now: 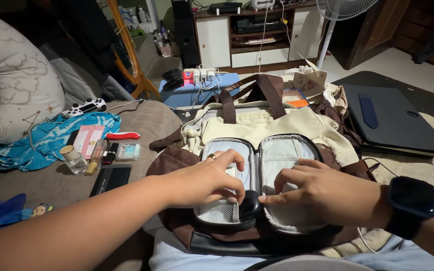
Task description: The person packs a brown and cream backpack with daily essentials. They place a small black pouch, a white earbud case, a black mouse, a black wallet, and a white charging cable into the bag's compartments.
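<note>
An open grey organiser pouch (286, 150) with black trim lies unfolded on a cream and brown bag (277, 123) on my lap. My left hand (204, 180), wearing a ring, presses on the pouch's left half over a mesh pocket (217, 213). My right hand (322, 193), with a black watch on the wrist, rests on the right half, fingers curled at the middle seam. Both hands touch a small rounded black object (250, 205) at the pouch's centre fold; which hand grips it is unclear.
On the brown bedding to the left lie a small glass bottle (74, 159), lipsticks, a pink card, a red pocket knife (122, 135), a black wallet (110, 178), a blue cloth and a white game controller (84, 107). A black lap desk (393, 120) sits at the right, a power strip on a blue box behind.
</note>
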